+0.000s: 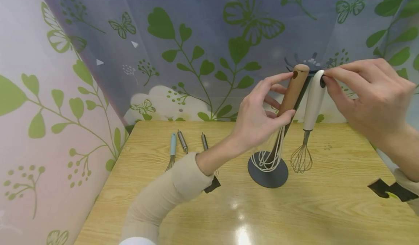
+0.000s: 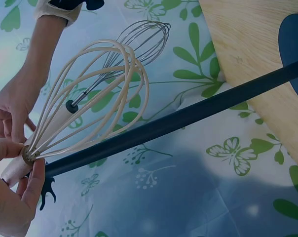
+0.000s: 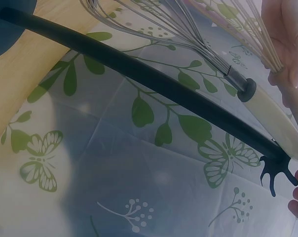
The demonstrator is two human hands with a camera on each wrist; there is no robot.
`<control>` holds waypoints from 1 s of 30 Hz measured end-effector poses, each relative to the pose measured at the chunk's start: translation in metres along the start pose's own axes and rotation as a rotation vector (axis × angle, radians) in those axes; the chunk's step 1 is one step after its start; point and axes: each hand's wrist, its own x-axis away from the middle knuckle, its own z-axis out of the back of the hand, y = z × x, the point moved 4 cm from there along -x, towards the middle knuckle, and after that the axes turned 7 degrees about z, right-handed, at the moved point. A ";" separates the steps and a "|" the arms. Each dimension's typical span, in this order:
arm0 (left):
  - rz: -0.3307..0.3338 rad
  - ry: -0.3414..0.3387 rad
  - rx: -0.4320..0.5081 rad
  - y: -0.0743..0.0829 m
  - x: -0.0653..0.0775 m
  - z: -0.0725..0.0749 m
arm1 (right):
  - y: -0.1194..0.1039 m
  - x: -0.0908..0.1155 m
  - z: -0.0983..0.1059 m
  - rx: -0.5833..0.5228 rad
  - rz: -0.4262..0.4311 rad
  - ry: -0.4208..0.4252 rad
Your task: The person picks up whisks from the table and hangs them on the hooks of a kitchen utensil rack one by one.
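My left hand (image 1: 253, 116) holds a wooden-handled whisk (image 1: 290, 96) upright, fingers and thumb about its handle. Its pale wires (image 2: 134, 74) hang down over the base of a dark utensil stand (image 1: 278, 179). To the right, a white-handled whisk (image 1: 313, 103) hangs with its metal wires downward. My right hand (image 1: 376, 92) pinches the top of that white handle between thumb and forefinger. Both handle tops are close to the stand's hooked head (image 3: 275, 173), largely hidden behind them in the head view. Whether either whisk rests on a hook I cannot tell.
Left of the stand on the wooden table (image 1: 314, 205) lie a light-blue-handled whisk (image 1: 173, 145), a metal-handled one (image 1: 182, 141) and another small whisk (image 1: 204, 140), partly hidden by my left forearm. A leaf-and-butterfly patterned cloth (image 1: 196, 74) hangs behind the table.
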 end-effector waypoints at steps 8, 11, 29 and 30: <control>-0.001 -0.006 -0.020 0.000 -0.003 0.003 | 0.000 -0.001 -0.001 0.002 -0.010 0.013; -0.003 -0.013 -0.030 0.000 -0.003 0.003 | 0.000 -0.001 -0.002 0.002 -0.011 0.014; -0.044 -0.034 -0.099 0.005 -0.005 0.008 | -0.003 -0.001 -0.001 0.009 -0.037 0.032; -0.044 -0.035 -0.096 0.006 -0.005 0.008 | -0.003 -0.001 -0.001 0.010 -0.038 0.032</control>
